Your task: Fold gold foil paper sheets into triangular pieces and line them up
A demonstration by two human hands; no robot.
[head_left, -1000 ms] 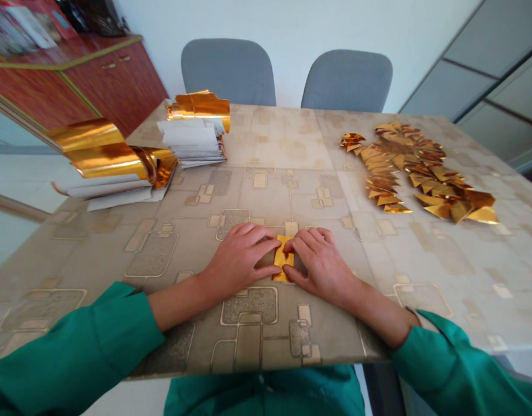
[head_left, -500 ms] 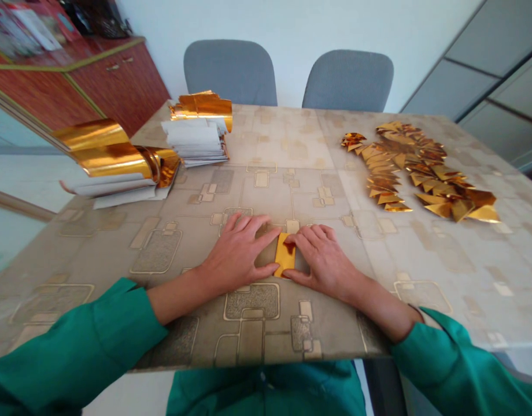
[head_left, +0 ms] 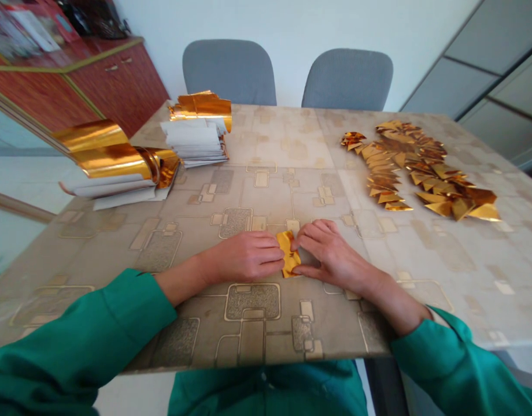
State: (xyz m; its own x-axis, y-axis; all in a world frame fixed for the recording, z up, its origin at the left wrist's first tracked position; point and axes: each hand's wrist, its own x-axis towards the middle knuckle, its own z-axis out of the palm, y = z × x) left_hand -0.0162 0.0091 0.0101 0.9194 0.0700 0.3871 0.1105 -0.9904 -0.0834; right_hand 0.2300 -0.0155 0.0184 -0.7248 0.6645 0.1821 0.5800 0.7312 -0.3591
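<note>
The gold paper (head_left: 289, 261) lies long axis fore-and-aft between the left hand (head_left: 248, 256) and right hand (head_left: 337, 257), both touching it, grips unclear.

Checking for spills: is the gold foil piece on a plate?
No, the gold foil piece lies directly on the patterned tablecloth.

There are two chairs (head_left: 229, 72), two paper stacks (head_left: 194, 138) and one held sheet (head_left: 289, 257).
</note>
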